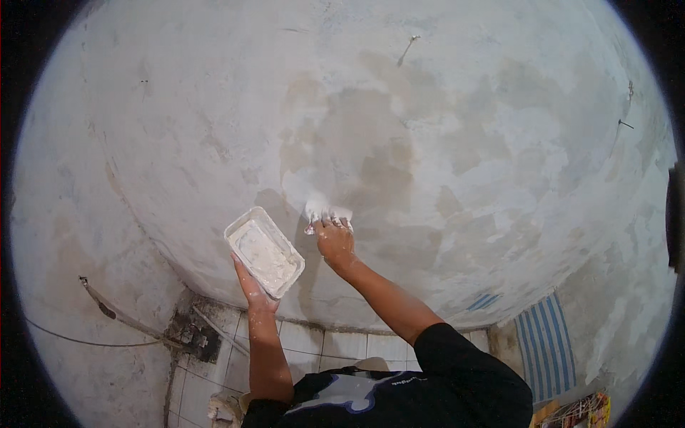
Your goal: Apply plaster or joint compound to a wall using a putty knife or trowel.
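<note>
My left hand (256, 291) supports a white rectangular plastic tub (290, 282) from beneath and along its near side. Pale, creamy putty (275, 264) coats the inside of the tub, thickest toward the near right corner. Just right of the tub, my right hand (335, 242) is closed on a flat spreader (332, 210) pressed against the wall (235, 143). White putty covers the spreader and my fingertips, so its exact shape is hard to make out. Around it the wall has darker, damp-looking grey patches (364, 135) among paler coated areas.
A nail (409, 50) sticks out of the wall above, and another (625, 124) at the right. Blue-striped cloth (546, 347) hangs at lower right, near a basket-like item (581, 411). A pipe and cable (125, 323) run along the left wall. White tiles (344, 345) cover the floor.
</note>
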`<state>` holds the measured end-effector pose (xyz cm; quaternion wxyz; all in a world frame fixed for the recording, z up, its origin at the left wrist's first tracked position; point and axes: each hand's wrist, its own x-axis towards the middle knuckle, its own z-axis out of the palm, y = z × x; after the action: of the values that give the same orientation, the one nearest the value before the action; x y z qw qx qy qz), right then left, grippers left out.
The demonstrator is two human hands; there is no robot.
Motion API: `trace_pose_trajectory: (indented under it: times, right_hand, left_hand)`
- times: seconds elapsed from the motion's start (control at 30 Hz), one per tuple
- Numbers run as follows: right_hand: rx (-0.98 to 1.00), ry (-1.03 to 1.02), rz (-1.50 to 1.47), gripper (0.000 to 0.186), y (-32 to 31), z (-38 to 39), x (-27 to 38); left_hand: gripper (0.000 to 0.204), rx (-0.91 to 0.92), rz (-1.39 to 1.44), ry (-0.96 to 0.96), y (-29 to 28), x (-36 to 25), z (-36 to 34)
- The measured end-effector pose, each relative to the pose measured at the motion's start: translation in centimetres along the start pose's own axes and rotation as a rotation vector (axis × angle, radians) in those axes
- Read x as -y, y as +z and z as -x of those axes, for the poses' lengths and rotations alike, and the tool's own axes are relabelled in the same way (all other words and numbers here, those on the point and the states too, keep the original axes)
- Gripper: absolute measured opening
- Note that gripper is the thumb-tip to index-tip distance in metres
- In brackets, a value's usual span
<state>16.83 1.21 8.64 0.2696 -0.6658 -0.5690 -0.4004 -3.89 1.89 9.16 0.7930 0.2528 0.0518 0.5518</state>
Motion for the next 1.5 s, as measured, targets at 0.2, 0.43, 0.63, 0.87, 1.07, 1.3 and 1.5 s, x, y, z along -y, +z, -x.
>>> trace_pose_trajectory:
  times: [0.2,0.43,0.63,0.87,1.07,1.3,1.5]
  right_hand:
    - [-0.029,0.208,-0.165,0.030,-8.3,-5.7,-3.8]
    - [-0.253,-0.045,0.259,0.031,-0.5,-5.5,-5.3]
    - [0.228,-0.141,0.041,0.027,3.5,-0.7,-4.3]
    - [-0.128,0.172,-0.229,0.009,-10.7,-10.5,-8.8]
    - [-0.006,0.495,-1.012,0.015,-17.4,-8.1,-5.6]
    - [0.160,0.548,-1.233,0.022,-18.1,-5.0,-0.4]
    - [0.200,0.583,-1.095,0.027,-16.7,-3.8,0.0]
  left_hand:
    - [0.070,-0.032,-0.011,0.045,0.0,0.4,0.0]
    - [0.072,-0.087,-0.024,0.036,2.0,1.4,-0.2]
    - [0.072,-0.178,-0.045,0.086,1.2,1.3,-0.6]
    - [0.073,-0.136,-0.072,0.156,0.5,1.0,-0.7]
    - [0.072,-0.015,-0.070,0.114,1.7,0.1,-1.2]
    - [0.066,0.238,-0.134,-0.158,7.0,0.6,-2.5]
    - [0.070,0.353,-0.131,-0.256,9.4,3.1,-3.5]
